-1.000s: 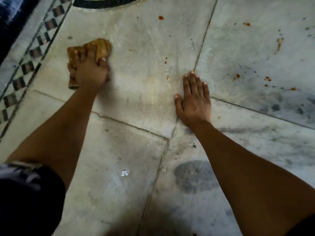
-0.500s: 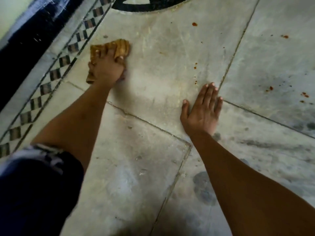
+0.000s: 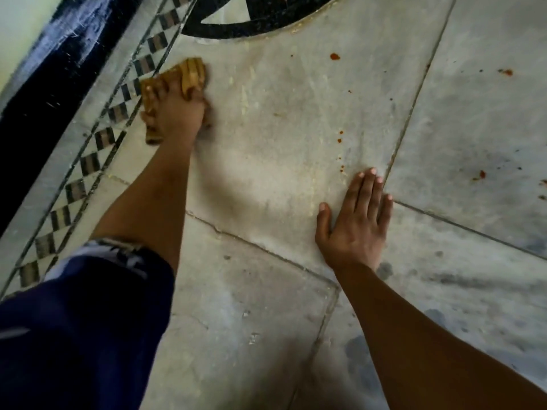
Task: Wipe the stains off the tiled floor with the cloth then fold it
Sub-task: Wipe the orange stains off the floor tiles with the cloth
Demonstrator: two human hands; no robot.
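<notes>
A bunched yellow-brown cloth [image 3: 194, 74] lies on the pale marble tiled floor [image 3: 284, 119] at the upper left, beside the checkered border. My left hand [image 3: 174, 110] grips it, fingers curled into the folds, and presses it down on the tile. My right hand [image 3: 355, 223] lies flat on the floor to the right, fingers straight, over a tile joint. Small red-orange stains [image 3: 334, 56] dot the tile beyond my right hand, with a few more stains [image 3: 481, 174] on the tile at the right.
A black-and-grey checkered inlay strip [image 3: 97, 149] runs diagonally along the left, with a black skirting [image 3: 50, 84] beyond it. A black curved inlay [image 3: 260, 25] sits at the top. Dark grey smudges [image 3: 384, 270] mark the near tiles. My dark blue sleeve [image 3: 80, 329] fills the lower left.
My left hand has pushed the cloth farther forward along the checkered border. My right hand stays flat on the floor. The camera has swung left, showing more skirting.
</notes>
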